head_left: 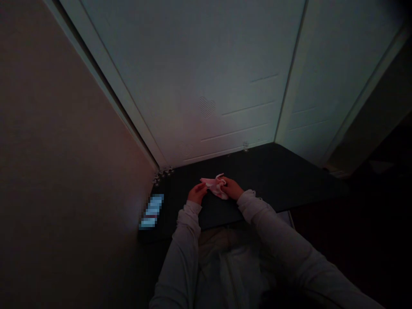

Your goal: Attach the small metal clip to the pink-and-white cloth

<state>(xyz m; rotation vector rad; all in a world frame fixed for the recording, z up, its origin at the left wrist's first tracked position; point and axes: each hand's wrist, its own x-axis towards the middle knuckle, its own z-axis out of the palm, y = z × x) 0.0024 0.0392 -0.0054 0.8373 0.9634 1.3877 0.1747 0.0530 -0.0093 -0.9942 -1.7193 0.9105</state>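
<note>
A small piece of pink fabric [217, 187], crumpled and with a thin loop at its top, is held up just above a dark table [264, 180]. My left hand [197, 193] pinches its left edge, the fingertips drawn together. On the other side, my right hand [233, 189] has its fingers closed round the bunched right part. Part of the cloth is hidden behind the right fingers. In the dim light I cannot tell what kind of item the cloth is.
A lit, blurred-out screen [151, 212] lies at the table's left end. Several small clear objects [162, 173] stand in the back left corner, and another small clear one [246, 146] by the back edge. A pale panel [206, 77] with heart patterns rises behind; a wall [80, 171] bounds the left.
</note>
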